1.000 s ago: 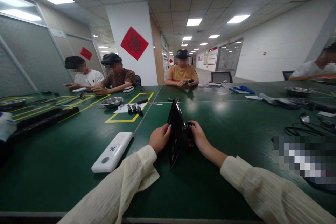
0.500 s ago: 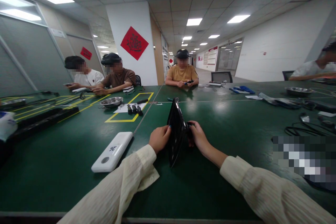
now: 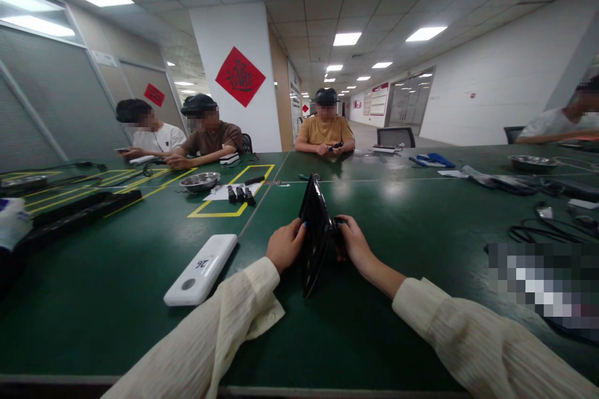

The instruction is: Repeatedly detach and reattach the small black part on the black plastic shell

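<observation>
A glossy black flat panel (image 3: pixel 314 249) stands on edge in front of me, seen nearly side-on; its exact kind I cannot make out. My left hand (image 3: pixel 284 245) is closed on its left side, with the thumb against the dark face and a small blue spot by the thumb tip. On the other side, the fingers of my right hand (image 3: pixel 354 244) are curled around a small dark part that sticks out from the panel. The fingertips there are partly hidden. Left of my left forearm lies a white power bank (image 3: pixel 213 262) marked 26.
Several black clips (image 3: pixel 241 194) lie on white paper by a metal bowl (image 3: pixel 200 183). A long black strip (image 3: pixel 88 215) is at left. Blue-handled pliers (image 3: pixel 305 177) lie beyond the panel. Cables (image 3: pixel 528 232) and a pixelated item (image 3: pixel 543 287) are at right. Co-workers (image 3: pixel 325 131) sit around the green table.
</observation>
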The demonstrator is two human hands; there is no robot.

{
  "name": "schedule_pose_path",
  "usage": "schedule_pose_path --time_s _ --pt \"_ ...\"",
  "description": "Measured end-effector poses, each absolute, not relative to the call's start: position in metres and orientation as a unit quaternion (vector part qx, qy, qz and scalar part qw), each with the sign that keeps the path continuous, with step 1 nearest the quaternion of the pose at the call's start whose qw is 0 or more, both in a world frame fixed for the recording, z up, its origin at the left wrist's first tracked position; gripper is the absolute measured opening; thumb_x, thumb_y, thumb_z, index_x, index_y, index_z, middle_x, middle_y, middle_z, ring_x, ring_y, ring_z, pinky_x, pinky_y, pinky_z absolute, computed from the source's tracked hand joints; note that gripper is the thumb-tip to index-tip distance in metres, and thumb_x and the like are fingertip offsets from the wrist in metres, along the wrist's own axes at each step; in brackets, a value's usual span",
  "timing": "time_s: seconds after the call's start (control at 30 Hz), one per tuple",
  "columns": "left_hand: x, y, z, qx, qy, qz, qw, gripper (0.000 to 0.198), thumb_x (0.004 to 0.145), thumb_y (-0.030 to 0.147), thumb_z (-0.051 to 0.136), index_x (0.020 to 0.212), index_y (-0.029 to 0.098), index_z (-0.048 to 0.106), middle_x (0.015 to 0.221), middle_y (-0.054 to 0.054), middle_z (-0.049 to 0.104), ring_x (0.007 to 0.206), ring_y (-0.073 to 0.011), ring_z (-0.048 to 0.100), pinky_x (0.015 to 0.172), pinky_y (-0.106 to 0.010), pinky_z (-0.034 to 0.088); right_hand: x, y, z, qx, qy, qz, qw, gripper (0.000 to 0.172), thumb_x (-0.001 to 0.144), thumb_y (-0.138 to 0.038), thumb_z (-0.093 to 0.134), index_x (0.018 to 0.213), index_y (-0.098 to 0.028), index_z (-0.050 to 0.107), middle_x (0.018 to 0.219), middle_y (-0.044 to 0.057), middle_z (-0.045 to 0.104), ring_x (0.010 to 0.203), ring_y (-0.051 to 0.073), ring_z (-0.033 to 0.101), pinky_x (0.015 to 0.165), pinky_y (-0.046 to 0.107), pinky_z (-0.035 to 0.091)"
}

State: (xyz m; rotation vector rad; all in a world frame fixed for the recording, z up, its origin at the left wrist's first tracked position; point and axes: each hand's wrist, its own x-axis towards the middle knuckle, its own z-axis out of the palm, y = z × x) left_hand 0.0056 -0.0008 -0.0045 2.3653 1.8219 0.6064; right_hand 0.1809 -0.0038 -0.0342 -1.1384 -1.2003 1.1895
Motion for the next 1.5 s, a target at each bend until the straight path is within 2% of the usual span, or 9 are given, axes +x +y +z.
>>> schedule_pose_path --time_s 0.23,0.4,0.7,0.83,0.97,1.2,1.4,1.5 --pt "0.0034 0.0023 -0.0077 0.778 0.589 0.208 0.063 0.043 0.094 0.039 0.021 0.087 0.021 0.058 0.085 -0.005 0.067 0.081 -0.0185 0.062 0.065 -0.024 0.037 0.1817 -0.0053 -0.0337 -0.475 -0.504 0.499 0.521 0.035 0.085 -0.035 0.034 0.116 -0.02 0.039 0.044 -0.007 0.049 0.033 0.013 0.047 0.031 0.02 0.032" --pt "0.004 0.0011 -0.0058 0.775 0.595 0.203 0.058 0.038 0.093 0.033 0.024 0.092 0.02 0.06 0.091 -0.007 0.067 0.087 -0.0199 0.062 0.069 -0.025 0.037 0.1819 -0.0045 -0.0345 -0.474 -0.505 0.499 0.52 0.036 0.085 -0.035 0.035 0.117 -0.02 0.039 0.044 -0.007 0.049 0.032 0.013 0.048 0.031 0.02 0.032" --pt "0.0064 -0.0003 -0.0036 0.758 0.624 0.176 0.072 0.054 0.094 0.043 0.019 0.076 0.018 0.064 0.078 -0.007 0.067 0.076 -0.0185 0.062 0.059 -0.025 0.032 0.1822 -0.0029 -0.0364 -0.47 -0.504 0.503 0.521 0.036 0.084 -0.036 0.035 0.116 -0.02 0.038 0.043 -0.007 0.049 0.033 0.014 0.047 0.031 0.02 0.032" --pt "0.0072 -0.0007 -0.0038 0.755 0.627 0.183 0.051 0.044 0.094 0.042 0.023 0.087 0.02 0.06 0.085 -0.007 0.067 0.08 -0.0194 0.062 0.06 -0.025 0.033 0.1815 -0.0021 -0.0369 -0.471 -0.502 0.502 0.523 0.037 0.083 -0.035 0.035 0.117 -0.02 0.039 0.043 -0.008 0.048 0.032 0.014 0.046 0.03 0.02 0.031" --pt "0.0088 -0.0021 -0.0015 0.76 0.623 0.183 0.04 0.035 0.095 0.039 0.025 0.09 0.021 0.055 0.083 -0.005 0.067 0.078 -0.0179 0.062 0.06 -0.024 0.033 0.181 -0.002 -0.0369 -0.478 -0.5 0.498 0.524 0.036 0.084 -0.034 0.035 0.117 -0.02 0.039 0.043 -0.008 0.048 0.031 0.013 0.046 0.03 0.02 0.032" --pt "0.0059 0.0011 -0.0054 0.767 0.611 0.189 0.047 0.037 0.095 0.04 0.022 0.087 0.022 0.054 0.083 -0.003 0.066 0.078 -0.0164 0.062 0.062 -0.023 0.033 0.1815 -0.0036 -0.035 -0.476 -0.503 0.499 0.521 0.036 0.084 -0.035 0.035 0.117 -0.02 0.039 0.043 -0.008 0.048 0.032 0.014 0.047 0.03 0.02 0.032" --pt "0.0045 0.0016 -0.0076 0.764 0.614 0.193 0.044 0.032 0.094 0.035 0.026 0.096 0.021 0.055 0.09 -0.006 0.067 0.087 -0.0194 0.062 0.067 -0.025 0.036 0.1815 -0.003 -0.0361 -0.475 -0.502 0.501 0.521 0.034 0.085 -0.034 0.035 0.116 -0.021 0.039 0.042 -0.008 0.047 0.031 0.013 0.047 0.031 0.02 0.032" --pt "0.0047 0.0009 -0.0058 0.772 0.604 0.194 0.045 0.036 0.094 0.036 0.026 0.09 0.02 0.058 0.086 -0.006 0.067 0.083 -0.0191 0.062 0.065 -0.025 0.036 0.1816 -0.0028 -0.0368 -0.47 -0.503 0.501 0.524 0.035 0.085 -0.034 0.035 0.117 -0.021 0.039 0.043 -0.008 0.047 0.032 0.013 0.047 0.031 0.02 0.032"
